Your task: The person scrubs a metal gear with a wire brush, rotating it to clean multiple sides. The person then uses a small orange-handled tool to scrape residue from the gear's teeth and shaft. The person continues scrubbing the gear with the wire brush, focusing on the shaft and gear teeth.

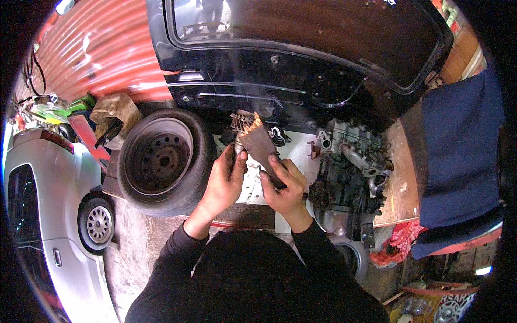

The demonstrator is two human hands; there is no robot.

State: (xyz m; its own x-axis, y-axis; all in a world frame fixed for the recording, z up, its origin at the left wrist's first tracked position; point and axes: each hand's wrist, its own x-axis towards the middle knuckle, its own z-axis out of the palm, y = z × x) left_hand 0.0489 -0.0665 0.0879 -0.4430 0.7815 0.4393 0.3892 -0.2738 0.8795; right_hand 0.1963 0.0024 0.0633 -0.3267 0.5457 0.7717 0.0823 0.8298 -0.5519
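My left hand (222, 180) is closed around a small grey metal part with a ridged, comb-like top (238, 123), held upright above the white bench. A flat dark brown piece (260, 144) with a ragged, orange-yellow far edge is pinched between the thumb and fingers of my right hand (286, 185). It tilts up to the left, its frayed end overlapping the metal part. Whether the two touch is hard to tell. Its exact kind is unclear, and my left fingers hide much of the metal part.
Left of my hands lies a wheel with a tyre (202, 177). An engine (353, 167) stands close on the right. A black car tailgate (258, 67) rises behind the white bench top (253, 188). A silver car (64, 199) is at far left, dark blue cloth (460, 151) at right.
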